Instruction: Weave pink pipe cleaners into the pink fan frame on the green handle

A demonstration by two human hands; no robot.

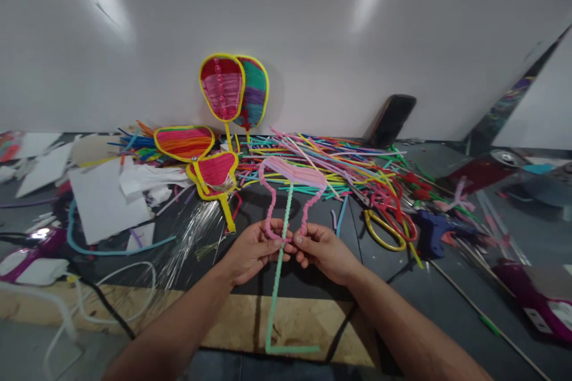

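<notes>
Between my hands is a pink pipe-cleaner frame [269, 190] with rows of pink filling its top. A mint green twisted pipe-cleaner stem [276, 286] runs down its middle and bends sideways at the lower end. My left hand [257, 250] pinches the frame's bottom where it meets the stem. My right hand [324, 250] pinches the pink frame's right side close by, fingertips almost touching the left ones. Just behind lies a heap of loose coloured pipe cleaners [322, 149]. Left of the frame is a small red fan shape with yellow edging [217, 172].
Two yellow-edged fan shapes [222, 86] lean on the white board [313, 24]. Right of my hands lie yellow-handled scissors [384, 232], a blue glue gun [431, 232] and a purple device [531, 297]. A phone [393, 119] leans at the back. White paper [107, 196] and cables lie left.
</notes>
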